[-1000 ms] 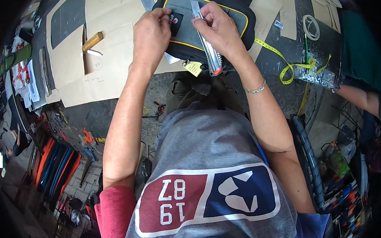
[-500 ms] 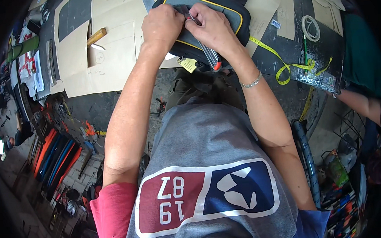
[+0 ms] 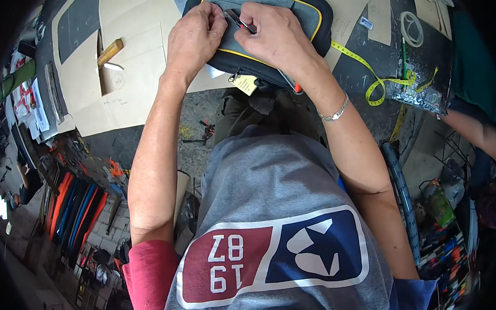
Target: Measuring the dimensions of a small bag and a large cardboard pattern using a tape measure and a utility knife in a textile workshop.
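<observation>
A grey bag [image 3: 302, 12] with yellow piping lies on the workbench at the top of the view. My left hand [image 3: 196, 37] is curled over the bag's left part, its fingertips pressing the fabric by the piping. My right hand [image 3: 275, 37] lies on the bag's middle and grips a slim metal tool [image 3: 240, 20]. The tool's dark tip shows between the two hands, and its red end [image 3: 296, 88] sticks out under my wrist. A yellow tag [image 3: 245, 84] hangs off the bag's near edge.
Tan cardboard patterns [image 3: 137, 82] cover the bench to the left, with a wooden-handled tool [image 3: 109, 51] on them. A yellow tape measure [image 3: 367, 73] trails to the right of the bag. Another person's arm [image 3: 477, 132] shows at the right edge. Cluttered tools lie on the floor at the left.
My hands have drawn closer together on the bag. The metal tool, earlier lying in plain sight along the bag, is now mostly covered by my right hand.
</observation>
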Motion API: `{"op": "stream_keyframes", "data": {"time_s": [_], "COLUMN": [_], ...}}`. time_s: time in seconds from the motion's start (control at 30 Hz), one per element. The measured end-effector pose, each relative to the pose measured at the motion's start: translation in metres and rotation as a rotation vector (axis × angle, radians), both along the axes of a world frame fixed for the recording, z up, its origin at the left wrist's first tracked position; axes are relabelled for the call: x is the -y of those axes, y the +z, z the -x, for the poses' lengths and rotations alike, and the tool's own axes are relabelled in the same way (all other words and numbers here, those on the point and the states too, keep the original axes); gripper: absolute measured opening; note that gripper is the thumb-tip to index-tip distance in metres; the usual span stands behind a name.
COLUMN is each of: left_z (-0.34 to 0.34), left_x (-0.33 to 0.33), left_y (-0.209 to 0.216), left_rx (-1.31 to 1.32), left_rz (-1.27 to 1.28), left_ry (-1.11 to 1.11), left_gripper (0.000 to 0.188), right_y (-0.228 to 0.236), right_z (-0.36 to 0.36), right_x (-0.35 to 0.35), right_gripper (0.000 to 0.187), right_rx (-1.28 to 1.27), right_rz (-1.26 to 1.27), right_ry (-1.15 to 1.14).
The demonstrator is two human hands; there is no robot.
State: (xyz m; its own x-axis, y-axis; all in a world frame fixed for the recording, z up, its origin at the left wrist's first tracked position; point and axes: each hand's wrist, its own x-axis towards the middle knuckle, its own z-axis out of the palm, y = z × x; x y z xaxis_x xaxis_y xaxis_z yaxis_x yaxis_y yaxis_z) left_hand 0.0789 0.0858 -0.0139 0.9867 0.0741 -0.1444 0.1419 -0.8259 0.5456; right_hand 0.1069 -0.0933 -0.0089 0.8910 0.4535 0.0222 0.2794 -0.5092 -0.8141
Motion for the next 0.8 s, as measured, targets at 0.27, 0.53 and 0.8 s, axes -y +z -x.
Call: {"op": "stream_keyframes", "data": {"time_s": [0.27,0.53,0.8], "left_z": [0.0025,0.0036,0.0034], "left_x": [0.0033,0.0040,0.0038], "left_y": [-0.0017,-0.0052,-0.0052], "left_rx": [0.062,0.070,0.080], "left_rz": [0.020,-0.024,0.037], "left_ry": [0.036,0.090,0.061], "left_gripper": [0.019,0.018,0.019], "right_y": [0.0045,0.0046,0.0082], "right_z": [-0.0016,-0.0011,-0.0016], "right_x": [-0.0009,0.0018,0.0027], "right_gripper": [0.023,0.020,0.014], "right_rx": [0.011,0.044,0.014], "right_rz": [0.100,0.069,0.042], "right_ry": [0.036,0.057,0.044]}}
